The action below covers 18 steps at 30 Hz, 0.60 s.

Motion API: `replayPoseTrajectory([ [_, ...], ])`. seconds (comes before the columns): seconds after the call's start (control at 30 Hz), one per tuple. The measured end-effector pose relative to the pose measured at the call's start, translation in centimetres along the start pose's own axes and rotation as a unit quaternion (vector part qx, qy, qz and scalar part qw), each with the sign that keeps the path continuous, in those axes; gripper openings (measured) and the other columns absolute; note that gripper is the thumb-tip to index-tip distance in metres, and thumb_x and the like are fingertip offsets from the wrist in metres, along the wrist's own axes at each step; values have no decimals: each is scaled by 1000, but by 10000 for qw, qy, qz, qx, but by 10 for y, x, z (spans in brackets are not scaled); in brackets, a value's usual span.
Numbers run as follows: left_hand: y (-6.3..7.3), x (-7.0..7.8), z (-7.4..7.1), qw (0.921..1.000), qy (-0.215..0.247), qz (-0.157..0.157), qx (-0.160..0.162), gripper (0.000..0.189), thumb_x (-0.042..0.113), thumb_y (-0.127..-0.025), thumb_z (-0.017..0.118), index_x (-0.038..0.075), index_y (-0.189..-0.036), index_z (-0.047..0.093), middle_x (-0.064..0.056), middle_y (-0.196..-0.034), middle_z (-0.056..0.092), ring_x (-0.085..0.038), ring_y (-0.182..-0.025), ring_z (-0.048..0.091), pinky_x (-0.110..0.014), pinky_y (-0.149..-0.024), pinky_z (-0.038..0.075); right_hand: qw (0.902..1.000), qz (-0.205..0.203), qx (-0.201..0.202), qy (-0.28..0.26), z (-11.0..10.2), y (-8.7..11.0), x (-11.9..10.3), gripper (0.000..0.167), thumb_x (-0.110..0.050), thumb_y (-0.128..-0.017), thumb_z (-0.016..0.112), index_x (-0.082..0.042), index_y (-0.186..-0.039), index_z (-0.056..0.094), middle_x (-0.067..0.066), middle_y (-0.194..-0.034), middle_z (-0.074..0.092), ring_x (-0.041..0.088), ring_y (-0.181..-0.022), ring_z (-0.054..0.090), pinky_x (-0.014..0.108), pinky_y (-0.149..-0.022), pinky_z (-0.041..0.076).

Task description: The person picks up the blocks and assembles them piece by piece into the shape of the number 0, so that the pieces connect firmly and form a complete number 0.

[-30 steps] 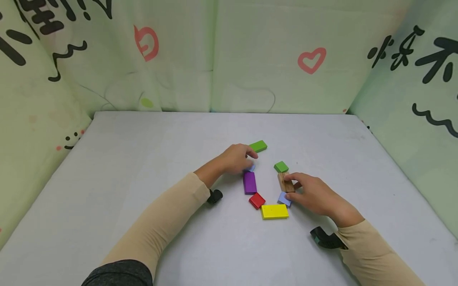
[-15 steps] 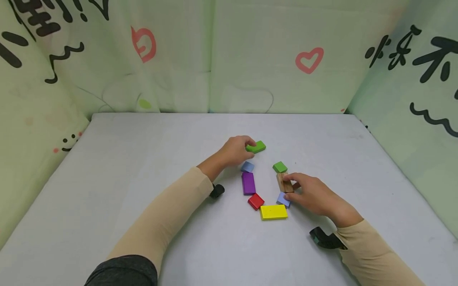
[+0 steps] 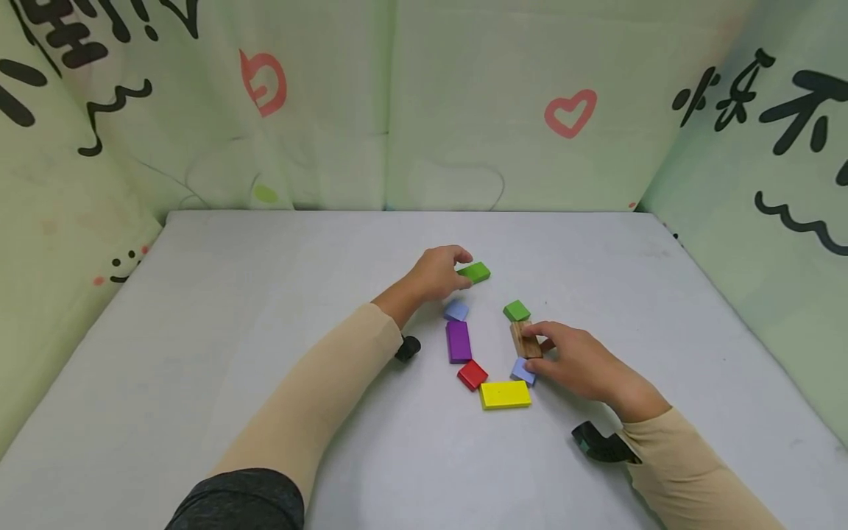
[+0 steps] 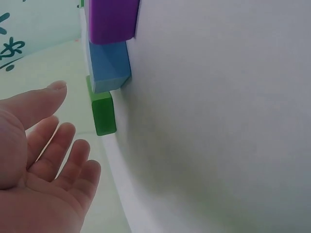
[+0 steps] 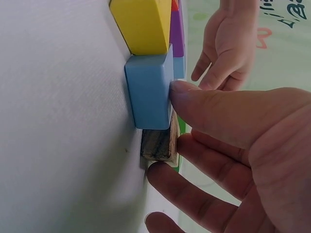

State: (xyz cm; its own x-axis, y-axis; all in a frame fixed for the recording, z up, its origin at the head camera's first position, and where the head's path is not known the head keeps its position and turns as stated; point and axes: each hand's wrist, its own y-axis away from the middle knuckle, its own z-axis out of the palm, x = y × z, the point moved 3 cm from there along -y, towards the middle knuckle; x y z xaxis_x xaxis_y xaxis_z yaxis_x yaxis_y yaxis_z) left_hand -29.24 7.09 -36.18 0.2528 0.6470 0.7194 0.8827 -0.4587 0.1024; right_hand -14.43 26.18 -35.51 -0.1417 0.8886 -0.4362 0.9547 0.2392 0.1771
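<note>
My left hand (image 3: 433, 274) is at the far green block (image 3: 475, 272), thumb on its near side and fingers over its left end. In the left wrist view the thumb and fingers are spread apart and loosely bent, with a green block (image 4: 103, 112) beyond them. My right hand (image 3: 575, 359) touches two blocks at the right of the ring. Its thumb lies against the near-right blue block (image 5: 149, 92), and its fingertips are at the brown wooden block (image 5: 160, 144). A small green block (image 3: 517, 311) sits at the wooden block's far end.
The blocks form a ring with a gap at its far right. Along its left are a blue block (image 3: 456, 310), a purple block (image 3: 458, 342) and a red block (image 3: 472, 375). A yellow block (image 3: 505, 395) lies in front. Printed cloth (image 3: 424, 110) stands behind the white table (image 3: 265, 294).
My left hand has moved from the left blue block away to the far green block, uncovering the blue one. The right hand keeps its place.
</note>
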Motion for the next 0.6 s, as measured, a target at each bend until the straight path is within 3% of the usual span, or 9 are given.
replayPoseTrajectory([
  [0.3,-5,-4,4,9996,55,-262,-8,47,13,-94,72,8,-138,57,-6,-139,57,-20,-121,54,-30,-99,45,10000,-32,-9,6,0,0,0,54,-20,-91,74,1,-136,54,22,-128,59,36,-108,59,51,-89,51],
  [0.6,-12,-4,6,9988,-194,-450,-100,44,11,-93,72,8,-136,59,-5,-137,59,-18,-118,54,-29,-100,43,10000,44,-24,27,0,1,0,54,-20,-91,74,0,-137,53,22,-127,60,36,-109,58,51,-89,51],
])
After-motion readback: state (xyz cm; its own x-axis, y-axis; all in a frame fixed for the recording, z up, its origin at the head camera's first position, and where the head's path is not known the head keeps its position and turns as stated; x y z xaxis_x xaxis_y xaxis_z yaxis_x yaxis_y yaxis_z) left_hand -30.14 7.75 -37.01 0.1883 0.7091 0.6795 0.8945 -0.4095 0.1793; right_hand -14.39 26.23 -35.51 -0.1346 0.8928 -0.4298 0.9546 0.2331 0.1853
